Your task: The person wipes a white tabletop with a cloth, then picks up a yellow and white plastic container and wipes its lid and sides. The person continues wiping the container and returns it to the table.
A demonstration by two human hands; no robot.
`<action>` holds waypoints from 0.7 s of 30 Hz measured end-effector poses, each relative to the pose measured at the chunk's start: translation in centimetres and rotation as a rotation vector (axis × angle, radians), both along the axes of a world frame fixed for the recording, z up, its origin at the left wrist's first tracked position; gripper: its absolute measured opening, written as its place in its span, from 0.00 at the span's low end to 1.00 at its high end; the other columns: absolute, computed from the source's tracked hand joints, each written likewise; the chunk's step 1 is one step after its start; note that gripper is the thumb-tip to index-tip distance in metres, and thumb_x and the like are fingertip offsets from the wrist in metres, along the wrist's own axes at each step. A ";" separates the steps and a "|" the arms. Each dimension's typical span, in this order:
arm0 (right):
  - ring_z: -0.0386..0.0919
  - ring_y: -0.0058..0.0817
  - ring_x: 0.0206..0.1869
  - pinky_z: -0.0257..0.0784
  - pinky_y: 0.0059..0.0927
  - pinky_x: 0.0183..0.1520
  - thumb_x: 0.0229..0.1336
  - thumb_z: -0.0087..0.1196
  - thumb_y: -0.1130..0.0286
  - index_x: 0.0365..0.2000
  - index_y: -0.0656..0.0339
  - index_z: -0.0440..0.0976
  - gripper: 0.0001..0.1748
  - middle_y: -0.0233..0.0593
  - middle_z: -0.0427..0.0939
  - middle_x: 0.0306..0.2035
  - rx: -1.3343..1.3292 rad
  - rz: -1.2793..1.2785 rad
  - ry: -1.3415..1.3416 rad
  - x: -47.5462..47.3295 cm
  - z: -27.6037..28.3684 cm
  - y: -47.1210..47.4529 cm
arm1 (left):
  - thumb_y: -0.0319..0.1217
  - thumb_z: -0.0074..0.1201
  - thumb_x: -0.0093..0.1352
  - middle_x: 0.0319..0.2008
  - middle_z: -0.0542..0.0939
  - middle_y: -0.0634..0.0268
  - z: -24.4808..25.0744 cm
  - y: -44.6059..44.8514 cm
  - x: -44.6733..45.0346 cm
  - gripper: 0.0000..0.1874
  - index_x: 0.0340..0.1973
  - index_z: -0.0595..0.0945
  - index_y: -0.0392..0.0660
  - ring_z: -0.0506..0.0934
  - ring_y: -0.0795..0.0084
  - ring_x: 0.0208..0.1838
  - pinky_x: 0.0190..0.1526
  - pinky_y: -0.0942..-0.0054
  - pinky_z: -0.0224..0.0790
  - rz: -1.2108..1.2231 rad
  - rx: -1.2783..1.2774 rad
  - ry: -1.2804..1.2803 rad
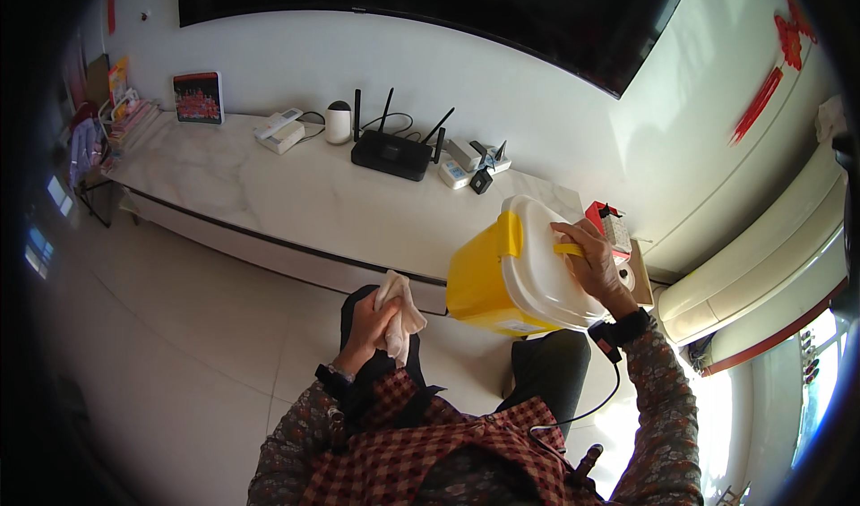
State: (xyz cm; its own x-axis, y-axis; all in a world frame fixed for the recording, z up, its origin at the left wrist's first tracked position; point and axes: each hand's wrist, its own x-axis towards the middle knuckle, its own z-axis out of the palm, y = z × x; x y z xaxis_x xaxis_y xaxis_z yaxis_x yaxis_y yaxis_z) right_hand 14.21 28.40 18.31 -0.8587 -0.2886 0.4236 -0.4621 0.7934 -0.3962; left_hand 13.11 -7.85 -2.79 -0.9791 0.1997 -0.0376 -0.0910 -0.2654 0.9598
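Observation:
My right hand grips the yellow handle on the white lid of a yellow plastic storage box. The box is tilted, with its lid facing up and to the right, at the front edge of the white marble-look cabinet. A yellow latch lies over the lid's rim. In my left hand, held above my lap to the left of the box, is a crumpled whitish cloth. Whether the box's underside touches anything is hidden.
On the cabinet stand a black router, a white camera, power strips, a white box and a framed picture. Right of the yellow box are a red box and a roll. A television hangs above.

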 end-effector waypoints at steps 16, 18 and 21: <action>0.78 0.24 0.51 0.73 0.23 0.48 0.62 0.47 0.86 0.55 0.64 0.75 0.22 0.48 0.76 0.61 -0.339 -0.081 -0.187 11.1 -8.9 -2.2 | 0.31 0.51 0.74 0.44 0.78 0.55 8.4 8.4 3.7 0.15 0.53 0.76 0.39 0.78 0.56 0.48 0.52 0.61 0.71 -0.029 -0.528 0.716; 0.78 0.23 0.43 0.74 0.22 0.43 0.64 0.46 0.84 0.55 0.64 0.75 0.20 0.48 0.75 0.61 -0.406 -0.092 -0.194 11.5 -9.6 -2.0 | 0.30 0.52 0.72 0.44 0.78 0.52 6.6 8.0 3.6 0.15 0.53 0.77 0.39 0.78 0.50 0.48 0.52 0.58 0.71 0.033 -0.663 0.713; 0.80 0.27 0.45 0.75 0.25 0.45 0.65 0.49 0.85 0.53 0.66 0.76 0.18 0.53 0.76 0.59 -0.485 -0.134 -0.194 11.1 -10.2 -1.9 | 0.31 0.52 0.71 0.42 0.79 0.50 4.4 6.7 2.6 0.13 0.49 0.80 0.40 0.77 0.47 0.46 0.50 0.57 0.71 0.075 -0.639 0.643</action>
State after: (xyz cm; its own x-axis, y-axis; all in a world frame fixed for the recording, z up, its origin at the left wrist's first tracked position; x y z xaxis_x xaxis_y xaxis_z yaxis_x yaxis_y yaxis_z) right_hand 25.33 26.45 8.13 -0.9503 0.0181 0.3109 -0.2513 0.5449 -0.8000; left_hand 15.72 -1.20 1.59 -0.8590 0.2632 0.4391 0.5093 0.3516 0.7855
